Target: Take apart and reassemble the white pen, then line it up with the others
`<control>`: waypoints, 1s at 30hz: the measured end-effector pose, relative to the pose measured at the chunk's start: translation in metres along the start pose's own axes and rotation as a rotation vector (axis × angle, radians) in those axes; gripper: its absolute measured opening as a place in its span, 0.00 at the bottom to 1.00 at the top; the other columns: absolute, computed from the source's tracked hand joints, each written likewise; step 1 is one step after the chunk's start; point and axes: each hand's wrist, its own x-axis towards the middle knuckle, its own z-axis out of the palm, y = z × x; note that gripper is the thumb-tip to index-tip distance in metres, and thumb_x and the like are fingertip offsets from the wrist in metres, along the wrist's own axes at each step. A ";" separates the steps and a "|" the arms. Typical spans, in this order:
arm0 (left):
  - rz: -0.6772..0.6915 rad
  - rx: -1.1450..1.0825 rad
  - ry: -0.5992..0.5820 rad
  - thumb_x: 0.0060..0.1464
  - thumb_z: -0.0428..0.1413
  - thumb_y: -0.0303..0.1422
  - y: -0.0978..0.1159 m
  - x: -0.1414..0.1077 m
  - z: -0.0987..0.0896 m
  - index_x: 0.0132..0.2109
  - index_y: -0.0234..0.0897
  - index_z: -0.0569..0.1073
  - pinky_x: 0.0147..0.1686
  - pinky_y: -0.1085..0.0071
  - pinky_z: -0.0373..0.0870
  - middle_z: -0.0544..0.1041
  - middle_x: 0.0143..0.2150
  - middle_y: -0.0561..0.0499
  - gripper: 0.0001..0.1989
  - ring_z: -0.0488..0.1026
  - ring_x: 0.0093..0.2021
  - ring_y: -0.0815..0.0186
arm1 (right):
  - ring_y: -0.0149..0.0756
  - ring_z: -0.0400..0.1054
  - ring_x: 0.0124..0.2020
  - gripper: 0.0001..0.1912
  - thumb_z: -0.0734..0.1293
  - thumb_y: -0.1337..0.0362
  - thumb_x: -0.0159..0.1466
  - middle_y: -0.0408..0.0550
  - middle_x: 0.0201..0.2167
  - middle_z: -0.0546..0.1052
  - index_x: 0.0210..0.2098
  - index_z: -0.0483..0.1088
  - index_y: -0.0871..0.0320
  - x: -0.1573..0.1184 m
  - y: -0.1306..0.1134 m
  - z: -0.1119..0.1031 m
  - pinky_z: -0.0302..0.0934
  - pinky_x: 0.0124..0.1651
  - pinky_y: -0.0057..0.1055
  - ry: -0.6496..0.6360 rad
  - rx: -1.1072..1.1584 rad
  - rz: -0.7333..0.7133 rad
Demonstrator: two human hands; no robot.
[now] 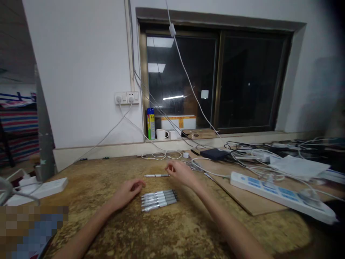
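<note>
Pen (157,175), white and silver, single, lying flat and crosswise on the worn bench (91,172), in the space between the two hands; at far left, a white power strip (51,190) rests near the bench edge, well apart from the hands; next, the left hand (124,195), its fingers (135,181) loosely curled, a gap visible between thumb and forefinger, nothing gripped; these fingertips stand just beside the pen's left end, slightly nearer the wearer.

On the wall ledge behind, a spray can (151,124), then a white mug (161,134); at centre, a row of pens (159,200), laid side by side, darker ends to the right, nearer the wearer than the single pen and apart from it; to the right, the right hand (182,173), fingers bent, at the pen's right end; contact there cannot be determined, nor whether those fingers are closed on it.

Further right, crumpled clear plastic (196,166); a dark flat box (214,154); a brown board (249,201), with a long white extension block (283,196) lying across it; beyond the block, a white sheet (299,166) among tangled cables (258,169).
</note>
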 end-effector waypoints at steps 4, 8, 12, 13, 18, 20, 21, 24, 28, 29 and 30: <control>0.009 0.024 0.006 0.65 0.48 0.41 0.001 0.000 0.000 0.49 0.36 0.77 0.38 0.69 0.65 0.78 0.36 0.48 0.18 0.72 0.36 0.60 | 0.38 0.72 0.38 0.11 0.62 0.69 0.66 0.54 0.40 0.81 0.38 0.77 0.59 0.014 0.032 0.041 0.58 0.39 0.30 -0.045 -0.177 0.038; 0.013 0.032 0.013 0.65 0.48 0.41 0.002 0.001 0.002 0.50 0.37 0.77 0.38 0.68 0.65 0.78 0.36 0.48 0.18 0.73 0.36 0.60 | 0.41 0.72 0.42 0.07 0.67 0.65 0.65 0.56 0.41 0.80 0.37 0.78 0.60 0.018 0.043 0.056 0.59 0.43 0.31 -0.114 -0.244 0.024; 0.065 0.105 0.054 0.66 0.47 0.39 0.004 0.007 0.007 0.50 0.38 0.76 0.45 0.64 0.66 0.78 0.43 0.45 0.17 0.72 0.42 0.57 | 0.41 0.71 0.46 0.08 0.67 0.62 0.67 0.55 0.43 0.79 0.40 0.76 0.60 0.021 0.044 0.060 0.59 0.47 0.31 -0.109 -0.242 0.015; 0.107 0.156 0.086 0.66 0.47 0.38 0.007 0.010 0.009 0.50 0.38 0.76 0.49 0.63 0.65 0.78 0.45 0.45 0.16 0.72 0.46 0.56 | 0.41 0.71 0.46 0.08 0.67 0.62 0.67 0.55 0.44 0.79 0.40 0.76 0.60 0.021 0.043 0.060 0.59 0.47 0.31 -0.103 -0.245 0.002; 0.223 0.502 0.239 0.62 0.51 0.31 0.028 0.031 0.015 0.59 0.41 0.70 0.59 0.55 0.57 0.69 0.60 0.42 0.19 0.61 0.60 0.52 | 0.40 0.69 0.46 0.09 0.65 0.61 0.70 0.54 0.43 0.78 0.42 0.74 0.60 0.019 0.039 0.055 0.58 0.49 0.32 -0.047 -0.204 -0.110; 0.239 0.586 0.249 0.62 0.53 0.32 0.036 0.039 0.019 0.60 0.40 0.68 0.60 0.54 0.55 0.69 0.61 0.41 0.19 0.61 0.60 0.51 | 0.40 0.69 0.46 0.09 0.64 0.61 0.70 0.53 0.41 0.78 0.42 0.73 0.60 0.017 0.036 0.051 0.58 0.48 0.32 -0.029 -0.161 -0.140; 0.235 0.615 0.249 0.63 0.52 0.32 0.039 0.043 0.021 0.59 0.39 0.69 0.59 0.54 0.55 0.70 0.59 0.41 0.18 0.62 0.59 0.52 | 0.39 0.69 0.45 0.09 0.64 0.60 0.70 0.53 0.40 0.78 0.42 0.72 0.60 0.015 0.034 0.049 0.57 0.48 0.32 -0.025 -0.130 -0.150; 0.212 0.653 0.208 0.68 0.45 0.32 0.043 0.048 0.025 0.53 0.38 0.71 0.54 0.57 0.59 0.75 0.52 0.42 0.13 0.68 0.53 0.53 | 0.37 0.68 0.41 0.08 0.63 0.62 0.71 0.51 0.39 0.77 0.41 0.71 0.60 0.008 0.029 0.046 0.57 0.44 0.30 -0.022 -0.012 -0.167; 0.196 0.594 0.183 0.71 0.40 0.37 0.039 0.042 0.023 0.53 0.37 0.71 0.51 0.60 0.62 0.77 0.48 0.41 0.17 0.71 0.50 0.54 | 0.36 0.69 0.40 0.09 0.59 0.64 0.73 0.50 0.39 0.77 0.42 0.70 0.59 0.000 0.022 0.049 0.58 0.44 0.29 -0.054 0.105 -0.188; 0.195 0.571 0.184 0.71 0.40 0.38 0.038 0.040 0.022 0.54 0.37 0.71 0.50 0.61 0.62 0.77 0.48 0.41 0.18 0.71 0.50 0.54 | 0.36 0.69 0.40 0.11 0.58 0.63 0.73 0.50 0.39 0.78 0.41 0.70 0.59 -0.001 0.020 0.050 0.58 0.44 0.29 -0.066 0.109 -0.189; 0.200 0.550 0.186 0.71 0.40 0.39 0.037 0.037 0.020 0.54 0.37 0.71 0.50 0.61 0.63 0.77 0.49 0.41 0.18 0.71 0.50 0.54 | 0.36 0.70 0.40 0.13 0.56 0.62 0.74 0.50 0.38 0.78 0.40 0.70 0.59 -0.002 0.018 0.052 0.57 0.43 0.29 -0.078 0.103 -0.188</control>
